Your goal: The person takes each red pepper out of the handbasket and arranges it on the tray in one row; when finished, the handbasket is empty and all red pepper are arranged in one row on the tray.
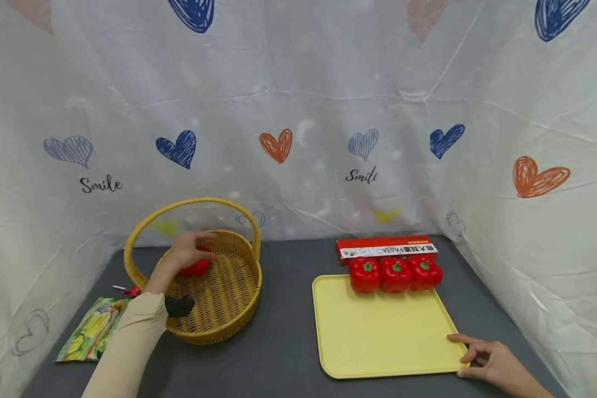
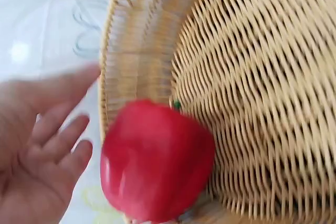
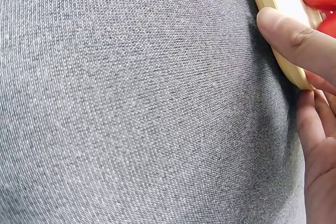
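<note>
In the head view my left hand [image 1: 186, 251] hovers over the left side of a yellow wicker basket [image 1: 239, 309], fingers apart. Under it lies a red bell pepper [image 2: 157, 161], inside the basket against its wall. The left wrist view shows the hand beside the pepper with nothing in its grasp. My right hand [image 1: 490, 362] grips the near right corner of a yellow tray [image 1: 388, 337], thumb at the front edge and fingers at the side. Three red bell peppers [image 1: 396, 275] sit in a row along the tray's far edge.
Behind the peppers lies a red pasta box [image 1: 388, 247]. Left of the basket are a green and yellow packet [image 1: 92, 331] and a red lollipop [image 1: 131, 290]. The basket's tall handle [image 1: 204, 200] arches above it. A heart-patterned curtain [image 1: 308, 182] encloses the grey table [image 1: 283, 326].
</note>
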The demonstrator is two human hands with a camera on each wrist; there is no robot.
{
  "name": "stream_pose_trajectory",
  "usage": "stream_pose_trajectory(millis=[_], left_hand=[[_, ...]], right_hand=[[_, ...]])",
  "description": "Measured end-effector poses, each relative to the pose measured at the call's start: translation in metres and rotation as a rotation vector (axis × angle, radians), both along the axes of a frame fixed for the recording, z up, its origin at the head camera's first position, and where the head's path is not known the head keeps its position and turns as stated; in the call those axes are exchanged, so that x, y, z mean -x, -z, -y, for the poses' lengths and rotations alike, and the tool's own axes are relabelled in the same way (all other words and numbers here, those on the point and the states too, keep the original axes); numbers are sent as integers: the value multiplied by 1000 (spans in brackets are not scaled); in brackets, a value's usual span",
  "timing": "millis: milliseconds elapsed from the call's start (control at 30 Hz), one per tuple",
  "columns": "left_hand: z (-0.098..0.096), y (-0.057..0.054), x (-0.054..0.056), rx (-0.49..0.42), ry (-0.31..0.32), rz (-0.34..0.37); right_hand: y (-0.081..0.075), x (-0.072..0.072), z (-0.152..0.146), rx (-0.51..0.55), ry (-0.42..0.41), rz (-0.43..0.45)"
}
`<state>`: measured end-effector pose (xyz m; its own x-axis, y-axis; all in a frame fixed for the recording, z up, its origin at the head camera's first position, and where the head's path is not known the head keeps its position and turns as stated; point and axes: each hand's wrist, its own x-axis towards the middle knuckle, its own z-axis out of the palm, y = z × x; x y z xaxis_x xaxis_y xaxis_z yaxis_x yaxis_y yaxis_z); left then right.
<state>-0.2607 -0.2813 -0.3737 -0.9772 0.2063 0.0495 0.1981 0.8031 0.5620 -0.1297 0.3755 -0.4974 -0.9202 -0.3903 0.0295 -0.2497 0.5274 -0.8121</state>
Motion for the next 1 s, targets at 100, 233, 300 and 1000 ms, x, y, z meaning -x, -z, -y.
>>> stream_pose_trajectory(millis=[100,233,300,1000], left_hand=[[6,3,2,60,91,26],[13,11,6,118,132,46],[16,15,8,142,133,49],[13,24,14,147,-106,25]], right_hand=[[1,0,0,-13,11,10],[2,0,-2,11,5,23],[3,0,-2,17,0,21],[4,0,-3,71,-21,18]])
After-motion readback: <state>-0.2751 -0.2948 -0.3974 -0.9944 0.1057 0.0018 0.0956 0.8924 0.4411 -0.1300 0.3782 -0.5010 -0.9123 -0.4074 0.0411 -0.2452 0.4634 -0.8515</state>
